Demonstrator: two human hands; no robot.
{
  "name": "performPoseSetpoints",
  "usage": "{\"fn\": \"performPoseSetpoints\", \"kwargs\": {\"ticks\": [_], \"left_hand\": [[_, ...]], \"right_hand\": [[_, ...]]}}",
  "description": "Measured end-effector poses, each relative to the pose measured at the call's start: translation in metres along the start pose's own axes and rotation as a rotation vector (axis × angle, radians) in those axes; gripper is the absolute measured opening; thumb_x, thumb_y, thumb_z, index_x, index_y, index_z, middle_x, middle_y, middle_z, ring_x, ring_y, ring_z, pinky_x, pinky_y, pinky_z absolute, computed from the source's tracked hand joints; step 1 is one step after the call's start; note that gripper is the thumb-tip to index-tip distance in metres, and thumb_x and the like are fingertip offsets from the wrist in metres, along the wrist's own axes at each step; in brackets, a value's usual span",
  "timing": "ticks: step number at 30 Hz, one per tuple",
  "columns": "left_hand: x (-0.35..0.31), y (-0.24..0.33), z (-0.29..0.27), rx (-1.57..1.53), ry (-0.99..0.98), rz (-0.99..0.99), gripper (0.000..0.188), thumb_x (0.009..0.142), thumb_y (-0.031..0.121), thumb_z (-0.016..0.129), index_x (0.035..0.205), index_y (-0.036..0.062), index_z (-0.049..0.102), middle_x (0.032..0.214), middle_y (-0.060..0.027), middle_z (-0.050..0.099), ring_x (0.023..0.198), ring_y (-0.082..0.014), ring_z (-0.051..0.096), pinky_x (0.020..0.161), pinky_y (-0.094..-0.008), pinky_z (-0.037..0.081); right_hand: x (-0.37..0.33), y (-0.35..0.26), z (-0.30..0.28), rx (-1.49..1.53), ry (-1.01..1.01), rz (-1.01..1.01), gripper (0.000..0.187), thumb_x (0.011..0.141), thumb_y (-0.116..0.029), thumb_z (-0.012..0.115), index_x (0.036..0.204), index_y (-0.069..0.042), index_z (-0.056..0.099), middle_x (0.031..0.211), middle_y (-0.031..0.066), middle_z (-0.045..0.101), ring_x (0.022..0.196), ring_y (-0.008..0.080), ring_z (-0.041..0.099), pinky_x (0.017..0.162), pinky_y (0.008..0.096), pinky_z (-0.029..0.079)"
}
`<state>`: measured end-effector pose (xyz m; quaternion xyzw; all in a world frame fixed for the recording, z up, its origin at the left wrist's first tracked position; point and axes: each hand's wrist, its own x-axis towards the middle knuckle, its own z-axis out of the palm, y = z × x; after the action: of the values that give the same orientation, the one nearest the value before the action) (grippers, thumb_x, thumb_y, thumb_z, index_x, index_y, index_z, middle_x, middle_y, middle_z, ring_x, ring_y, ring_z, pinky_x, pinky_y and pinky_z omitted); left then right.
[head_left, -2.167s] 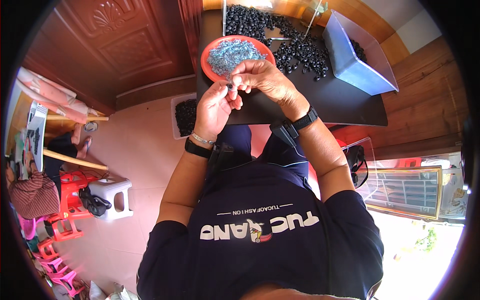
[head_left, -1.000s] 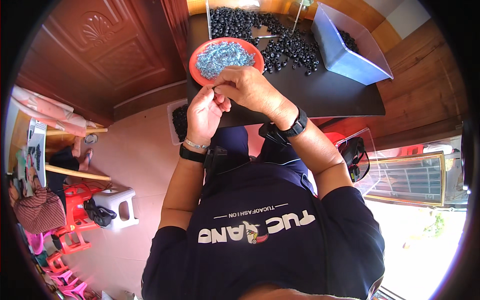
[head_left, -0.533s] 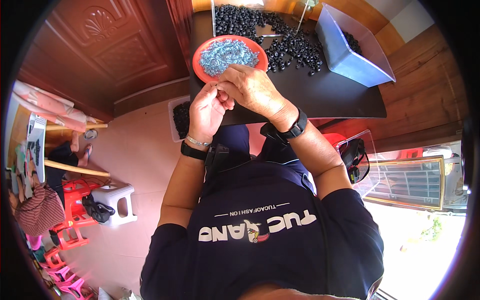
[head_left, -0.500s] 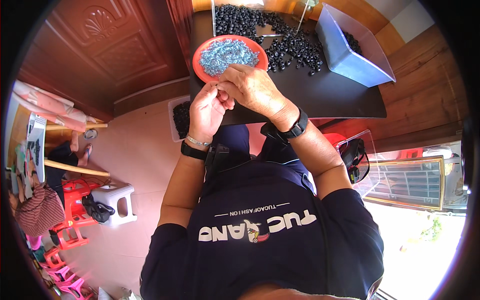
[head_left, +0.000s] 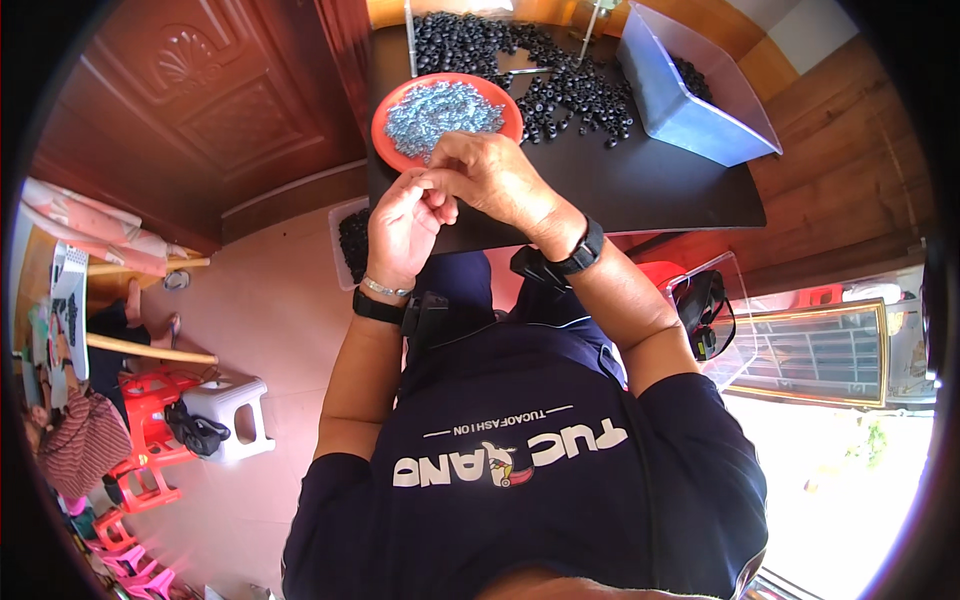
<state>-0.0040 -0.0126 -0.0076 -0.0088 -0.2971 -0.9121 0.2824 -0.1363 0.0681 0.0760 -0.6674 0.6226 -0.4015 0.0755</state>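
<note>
My left hand [head_left: 402, 225] and my right hand [head_left: 497, 180] meet at the fingertips just in front of a red plastic dish [head_left: 381, 128]. The left palm faces up with its fingers curled, while the right hand pinches from above. Whatever sits between the fingertips is too small or hidden to name. Small shiny silver-blue metal pieces [head_left: 440, 112] fill the dish. Behind and to its right, many small round black parts [head_left: 575, 100] lie scattered over the dark tabletop [head_left: 690, 195].
A translucent bluish bin [head_left: 690, 125] with black parts stands tilted at the table's right. Below the table's left edge is a white tub [head_left: 338, 225] of black parts. Red stools [head_left: 150, 400], a white stool [head_left: 250, 400] and another person [head_left: 85, 440] are at the left.
The whole view has shifted slightly, with the table and dish now a little further left. My hands stay together at the fingertips, the right fingers bent a bit differently.
</note>
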Motion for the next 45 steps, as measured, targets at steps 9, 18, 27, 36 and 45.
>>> {"fn": "performPoseSetpoints", "kwargs": {"ticks": [9,18,27,36,45], "left_hand": [[-0.002,0.002,0.009,-0.084,0.094,-0.003,0.030,0.097,0.020,0.041,0.119,0.0013,0.051,0.108,-0.0078,0.057,0.100,-0.0185,0.056,0.085,-0.0346,0.046],[-0.007,-0.015,0.009,-0.098,-0.049,-0.086,0.039,0.099,0.020,0.036,0.130,-0.0005,0.044,0.130,-0.0108,0.050,0.122,-0.0222,0.047,0.104,-0.0389,0.036],[0.005,-0.041,0.042,0.059,-0.043,-0.109,0.020,0.095,0.019,0.046,0.106,0.0035,0.051,0.096,-0.0075,0.056,0.082,-0.0188,0.055,0.074,-0.0317,0.044],[0.012,-0.048,0.041,0.203,-0.095,-0.102,0.017,0.095,0.021,0.047,0.098,0.0048,0.052,0.086,-0.0059,0.048,0.078,-0.0209,0.050,0.071,-0.0315,0.042],[0.013,-0.045,0.042,0.231,-0.075,-0.121,0.016,0.095,0.018,0.044,0.098,0.0044,0.051,0.086,-0.0060,0.048,0.077,-0.0204,0.050,0.071,-0.0309,0.042]], "right_hand": [[-0.013,-0.010,0.011,-0.191,0.178,-0.194,0.023,0.073,-0.015,0.071,0.094,-0.009,0.064,0.088,0.0061,0.061,0.083,0.0263,0.063,0.069,0.0361,0.053],[-0.032,-0.011,-0.010,-0.266,0.160,-0.234,0.020,0.069,-0.008,0.067,0.089,-0.006,0.062,0.082,0.0083,0.059,0.080,0.0283,0.060,0.069,0.0361,0.051],[-0.066,0.007,-0.045,-0.244,0.204,-0.210,0.018,0.071,-0.011,0.070,0.088,-0.006,0.064,0.085,0.0084,0.062,0.080,0.0271,0.061,0.070,0.0361,0.052],[-0.083,0.112,-0.134,-0.476,0.252,0.326,0.016,0.081,-0.018,0.064,0.091,-0.007,0.069,0.089,0.0119,0.065,0.080,0.0296,0.064,0.072,0.0373,0.051],[-0.047,0.149,-0.123,-0.584,0.029,0.348,0.015,0.080,-0.017,0.056,0.084,-0.011,0.069,0.087,0.0122,0.067,0.087,0.0324,0.064,0.078,0.0439,0.050]]}}
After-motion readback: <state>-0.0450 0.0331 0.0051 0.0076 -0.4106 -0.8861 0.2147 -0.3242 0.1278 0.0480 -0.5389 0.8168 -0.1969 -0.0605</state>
